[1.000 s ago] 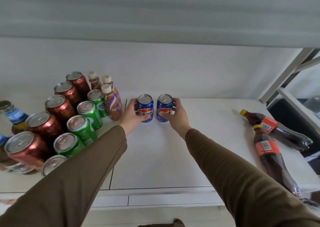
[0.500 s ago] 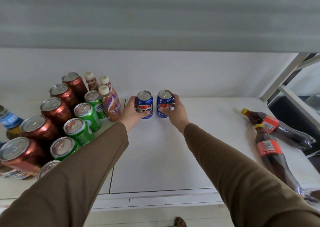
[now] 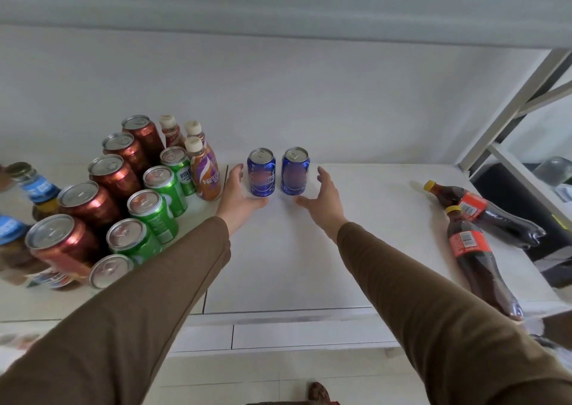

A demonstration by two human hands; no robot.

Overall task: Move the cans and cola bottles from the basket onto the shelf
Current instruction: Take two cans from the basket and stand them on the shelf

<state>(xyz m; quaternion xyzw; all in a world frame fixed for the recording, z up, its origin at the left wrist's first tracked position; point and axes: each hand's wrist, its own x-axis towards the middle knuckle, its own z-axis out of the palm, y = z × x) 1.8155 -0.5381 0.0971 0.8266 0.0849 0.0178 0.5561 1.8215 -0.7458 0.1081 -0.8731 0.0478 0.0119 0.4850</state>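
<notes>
Head view. Two blue cans stand upright side by side on the white shelf point(image 3: 278, 265), at the centre of the frame near the back wall: the left blue can point(image 3: 261, 172) and the right blue can point(image 3: 295, 171). A narrow gap separates them.

The left hand point(image 3: 240, 199) is open, fingers spread, just beside the left blue can on its left; the thumb reaches under the can's front edge, and contact there cannot be confirmed. The right hand point(image 3: 325, 202) is open, palm turned toward the right blue can, with a clear gap between them. Neither hand grips anything. Both forearms wear brown sleeves point(image 3: 418, 296).

Left of centre, a row of red cans point(image 3: 114, 177) and a row of green cans point(image 3: 165, 188) stand upright in a tight group. Three small bottles point(image 3: 205, 177) with cream caps stand at the back of that group, just left of the left hand.

At the right of the frame, two cola bottles point(image 3: 473, 250) lie on their sides on the shelf, yellow caps pointing to the rear, well apart from the blue cans. The basket is not in view.
</notes>
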